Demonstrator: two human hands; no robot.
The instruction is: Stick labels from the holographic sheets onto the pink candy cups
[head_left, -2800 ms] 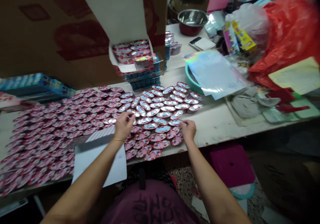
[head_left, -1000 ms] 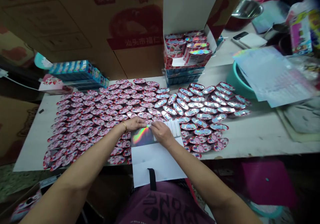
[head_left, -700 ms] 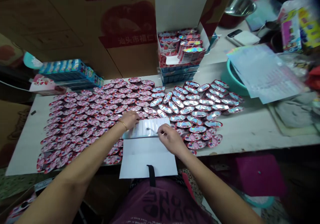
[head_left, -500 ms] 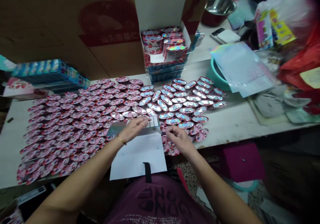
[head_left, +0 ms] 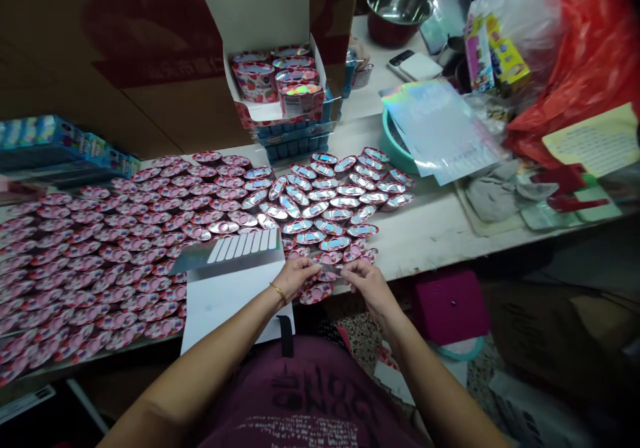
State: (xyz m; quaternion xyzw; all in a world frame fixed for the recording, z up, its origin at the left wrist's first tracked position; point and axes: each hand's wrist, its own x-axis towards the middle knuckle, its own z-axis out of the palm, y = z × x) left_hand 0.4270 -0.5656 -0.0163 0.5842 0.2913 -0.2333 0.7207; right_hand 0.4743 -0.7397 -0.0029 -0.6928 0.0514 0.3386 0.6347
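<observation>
My left hand (head_left: 296, 279), with a gold bracelet at the wrist, pinches one end of a small shiny sticker strip (head_left: 331, 270). At its other end, the fingertips of my right hand (head_left: 369, 287) are closed on it. Both hands are just above the near edge of a dense layout of small oval-topped strawberry packages (head_left: 125, 255). Those to the right carry silvery strips (head_left: 317, 209) across their lids. Left of my hands lies a holographic sticker sheet (head_left: 244, 245) with a row of pale blank slots, on top of a white sheet (head_left: 220, 305).
An open carton (head_left: 316, 68) of strawberry packages stands behind the layout, on blue boxes. To the right are a teal basin (head_left: 395, 145) under holographic sheets (head_left: 440, 128), a steel bowl (head_left: 400, 8), a grey cloth (head_left: 493, 191) and a red bag (head_left: 595, 55).
My left hand has moved right, off the sticker sheet, to meet my right hand; a strip now spans them. More pale slots show on the sheet. The whole view has shifted to the right.
</observation>
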